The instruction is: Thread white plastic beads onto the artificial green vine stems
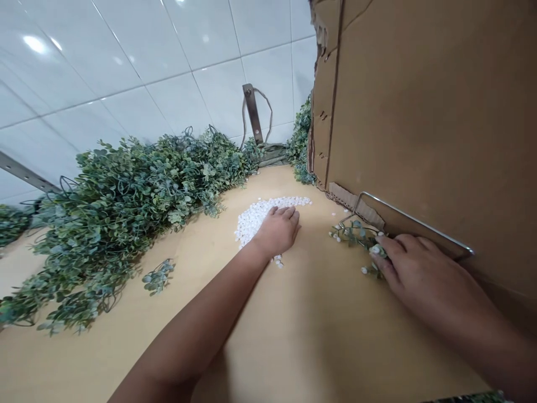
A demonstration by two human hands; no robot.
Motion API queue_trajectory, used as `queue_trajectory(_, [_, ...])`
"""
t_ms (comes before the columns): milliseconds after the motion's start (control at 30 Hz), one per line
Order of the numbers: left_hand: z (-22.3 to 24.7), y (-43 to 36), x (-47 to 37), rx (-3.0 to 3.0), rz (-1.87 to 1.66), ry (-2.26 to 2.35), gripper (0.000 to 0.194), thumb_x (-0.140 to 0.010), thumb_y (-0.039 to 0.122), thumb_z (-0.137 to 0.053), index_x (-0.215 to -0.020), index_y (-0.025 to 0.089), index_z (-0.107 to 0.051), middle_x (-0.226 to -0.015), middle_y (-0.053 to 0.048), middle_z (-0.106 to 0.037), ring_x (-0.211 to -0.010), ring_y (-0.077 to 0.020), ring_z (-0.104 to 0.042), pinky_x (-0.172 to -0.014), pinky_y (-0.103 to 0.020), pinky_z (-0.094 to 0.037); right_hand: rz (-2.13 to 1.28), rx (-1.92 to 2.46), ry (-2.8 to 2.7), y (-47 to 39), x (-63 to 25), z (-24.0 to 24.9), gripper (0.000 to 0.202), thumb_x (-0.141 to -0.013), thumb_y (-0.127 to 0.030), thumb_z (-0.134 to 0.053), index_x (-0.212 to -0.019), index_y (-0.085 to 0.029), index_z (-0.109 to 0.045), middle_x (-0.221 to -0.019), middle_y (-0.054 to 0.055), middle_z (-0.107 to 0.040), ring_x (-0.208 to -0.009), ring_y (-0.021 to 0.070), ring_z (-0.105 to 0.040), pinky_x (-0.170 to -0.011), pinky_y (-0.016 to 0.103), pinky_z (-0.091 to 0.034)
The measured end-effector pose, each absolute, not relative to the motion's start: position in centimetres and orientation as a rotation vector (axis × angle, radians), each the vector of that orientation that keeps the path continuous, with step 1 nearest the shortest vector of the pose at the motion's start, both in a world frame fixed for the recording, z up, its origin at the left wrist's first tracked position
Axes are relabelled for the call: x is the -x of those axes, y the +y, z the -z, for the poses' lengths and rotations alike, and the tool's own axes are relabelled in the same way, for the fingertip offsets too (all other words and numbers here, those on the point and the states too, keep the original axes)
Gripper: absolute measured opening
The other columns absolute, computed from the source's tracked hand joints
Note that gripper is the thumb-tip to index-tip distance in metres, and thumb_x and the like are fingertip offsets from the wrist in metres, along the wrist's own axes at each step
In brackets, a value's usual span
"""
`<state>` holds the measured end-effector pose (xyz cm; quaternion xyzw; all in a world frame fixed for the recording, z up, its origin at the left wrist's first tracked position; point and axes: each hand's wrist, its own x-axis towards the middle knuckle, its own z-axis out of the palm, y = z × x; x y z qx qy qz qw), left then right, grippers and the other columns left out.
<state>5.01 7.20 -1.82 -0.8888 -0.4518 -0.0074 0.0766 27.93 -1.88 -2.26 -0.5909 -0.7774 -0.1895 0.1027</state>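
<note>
My right hand pinches a sprig tipped with white bits, beside the metal wire. My left hand lies curled over the white beads on the table; I can't tell if it grips any.

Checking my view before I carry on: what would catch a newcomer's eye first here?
First, the big heap of leafy greenery by the tiled wall, at left. Next, the pile of small white pieces in the middle, partly under the left hand. At right, brown cardboard rises beside the right hand, which holds a leafy sprig.
</note>
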Motion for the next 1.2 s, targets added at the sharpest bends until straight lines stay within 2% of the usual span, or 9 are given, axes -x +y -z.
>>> queue_trajectory(100, [1.6,6.7,-4.7,2.657,0.082,-1.362,0.037,-0.089,0.026,-0.029,-0.113,0.01,-0.052,-0.129,-0.014,-0.051,-0.114,-0.0253,-0.049,-0.097,-0.041,-0.033,0.616,1.66,-2.29,-2.2,-28.0,1.8,0.033,-0.085,-0.029,-0.04,-0.093,-0.005,-0.062,-0.082,0.017,-0.057,-0.077,0.0299,-0.051,-0.067,0.042,-0.045])
queue_trajectory(233, [1.4,6.8,-6.9,2.744,0.16,-1.326,0.038,-0.087,0.02,-0.03,-0.12,0.013,-0.047,-0.133,-0.011,-0.048,-0.12,-0.0223,-0.044,-0.1,-0.041,-0.031,0.667,1.491,-2.283,-2.4,-27.4,0.6,0.041,-0.085,-0.032,-0.038,-0.1,-0.001,-0.061,-0.091,0.021,-0.056,-0.09,0.0345,-0.048,-0.077,0.047,-0.043])
queue_trajectory(333, [1.3,7.6,-9.9,2.884,0.239,-1.097,0.044,-0.084,0.017,-0.033,-0.127,0.012,-0.041,-0.138,-0.009,-0.043,-0.125,-0.02,-0.039,-0.103,-0.039,-0.028,0.679,1.401,-2.279,-2.2,-26.6,0.2,0.04,-0.086,-0.029,-0.037,-0.101,0.0,-0.061,-0.095,0.021,-0.056,-0.097,0.0338,-0.047,-0.085,0.046,-0.041])
queue_trajectory(400, [1.2,8.3,-11.7,2.933,0.235,-0.975,0.043,-0.084,0.017,-0.035,-0.126,0.011,-0.043,-0.135,-0.01,-0.046,-0.123,-0.0199,-0.042,-0.101,-0.037,-0.03,0.67,1.376,-2.289,-2.0,-26.2,0.3,0.039,-0.086,-0.028,-0.038,-0.102,0.001,-0.061,-0.098,0.021,-0.057,-0.101,0.0329,-0.047,-0.088,0.045,-0.041])
queue_trajectory(500, [1.1,9.2,-12.9,2.947,0.236,-0.903,0.04,-0.083,0.017,-0.037,-0.122,0.01,-0.047,-0.132,-0.011,-0.05,-0.116,-0.0202,-0.048,-0.096,-0.034,-0.035,0.644,1.33,-2.313,-1.8,-26.0,1.1,0.038,-0.086,-0.026,-0.037,-0.1,0.0,-0.061,-0.102,0.02,-0.058,-0.104,0.032,-0.047,-0.089,0.045,-0.041])
queue_trajectory(700, [2.1,9.4,-11.4,2.989,0.211,-0.874,0.036,-0.083,0.018,-0.038,-0.117,0.017,-0.05,-0.12,-0.009,-0.06,-0.104,-0.0184,-0.057,-0.088,-0.032,-0.041,0.623,1.284,-2.348,-1.3,-26.8,2.2,0.039,-0.088,-0.027,-0.033,-0.097,-0.003,-0.063,-0.101,0.019,-0.061,-0.104,0.0307,-0.05,-0.086,0.044,-0.043])
queue_trajectory(867, [2.5,8.4,-9.4,2.964,0.211,-0.902,0.03,-0.086,0.022,-0.037,-0.11,0.017,-0.055,-0.118,-0.01,-0.06,-0.105,-0.0179,-0.057,-0.088,-0.031,-0.041,0.66,1.289,-2.309,-1.1,-26.2,2.0,0.041,-0.088,-0.026,-0.032,-0.101,-0.001,-0.062,-0.106,0.02,-0.062,-0.109,0.0309,-0.048,-0.09,0.044,-0.041])
queue_trajectory(1033, [1.9,7.2,-6.7,2.876,0.083,-1.041,0.04,-0.09,0.035,-0.028,-0.112,0.013,-0.053,-0.129,-0.011,-0.053,-0.113,-0.0202,-0.052,-0.093,-0.035,-0.037,0.698,1.202,-2.442,-0.5,-24.5,2.5,0.039,-0.086,-0.019,-0.034,-0.105,0.001,-0.062,-0.109,0.02,-0.063,-0.111,0.0304,-0.049,-0.095,0.044,-0.037])
queue_trajectory(1200, [1.6,6.3,-4.0,2.793,0.075,-1.16,0.035,-0.089,0.031,-0.032,-0.107,0.015,-0.056,-0.124,-0.012,-0.056,-0.112,-0.0214,-0.052,-0.095,-0.037,-0.035,0.722,1.359,-2.464,-0.1,-25.3,2.9,0.036,-0.084,-0.017,-0.037,-0.095,0.002,-0.066,-0.099,0.021,-0.066,-0.102,0.0321,-0.054,-0.09,0.046,-0.039])
